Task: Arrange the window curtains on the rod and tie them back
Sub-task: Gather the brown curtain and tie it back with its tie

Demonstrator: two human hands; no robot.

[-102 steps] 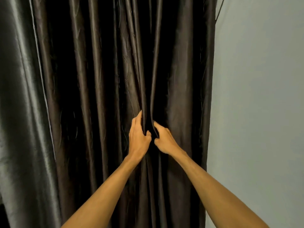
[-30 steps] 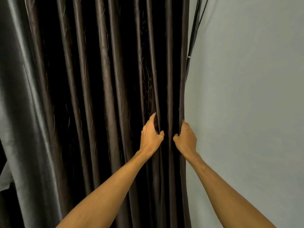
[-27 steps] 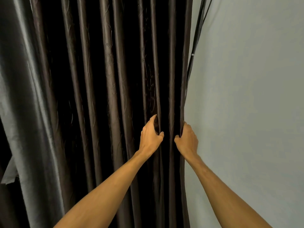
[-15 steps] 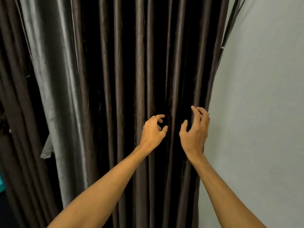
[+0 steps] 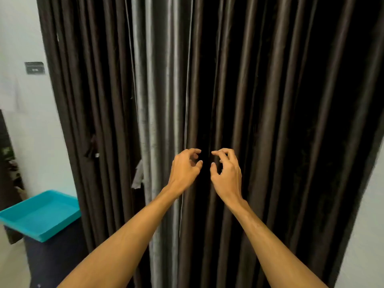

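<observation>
Head view: left hand and right hand hover side by side at mid-height of the dark brown curtain. Fingers are half-curled and grip nothing. Judgement: pinch neighbouring pleats evenly, gathering from the silvery panel inward. The curtain hangs full-length, untied. Leftward lie the white wall, switch plate and turquoise tray.

Bare forearms, bare left hand, bare right hand.

dark brown curtains with a silvery-grey panel; turquoise tray
</observation>
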